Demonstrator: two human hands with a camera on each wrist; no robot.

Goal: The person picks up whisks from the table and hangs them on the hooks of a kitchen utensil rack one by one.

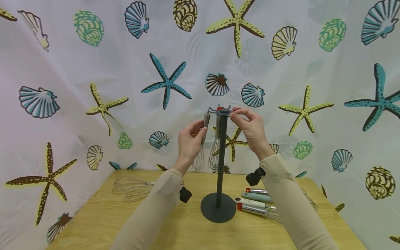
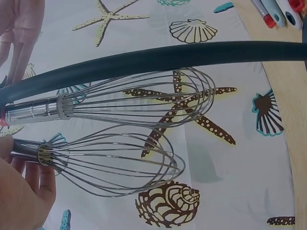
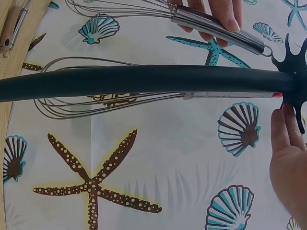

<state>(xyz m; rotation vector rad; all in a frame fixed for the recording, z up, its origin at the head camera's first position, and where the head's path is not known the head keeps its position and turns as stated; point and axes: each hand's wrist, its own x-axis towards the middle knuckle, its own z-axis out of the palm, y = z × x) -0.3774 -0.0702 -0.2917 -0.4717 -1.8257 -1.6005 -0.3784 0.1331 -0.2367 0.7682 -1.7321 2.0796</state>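
A dark stand [image 1: 222, 156] with a round base and a top ring of hooks [image 1: 223, 111] stands upright on the table. My left hand [image 1: 190, 139] pinches the metal handle of a wire whisk [image 1: 206, 126], hanging wires down. In the right wrist view this whisk's end loop [image 3: 267, 51] meets a hook tip; whether it is fully over the hook, I cannot tell. At the opposite side of the ring, my right hand [image 1: 250, 128] pinches a hook arm between thumb and fingers. A second whisk [image 2: 33, 111] with a red handle end hangs behind the pole, partly hidden by it.
Several whisks lie right of the base, among them a white-handled one [image 1: 250, 202], a pale green one [image 1: 257, 197] and a red-ended metal one [image 1: 251, 209]; my right sleeve hides part of them. More wire whisks [image 1: 134, 189] lie on the left. A shell-patterned curtain [image 1: 193, 45] hangs behind.
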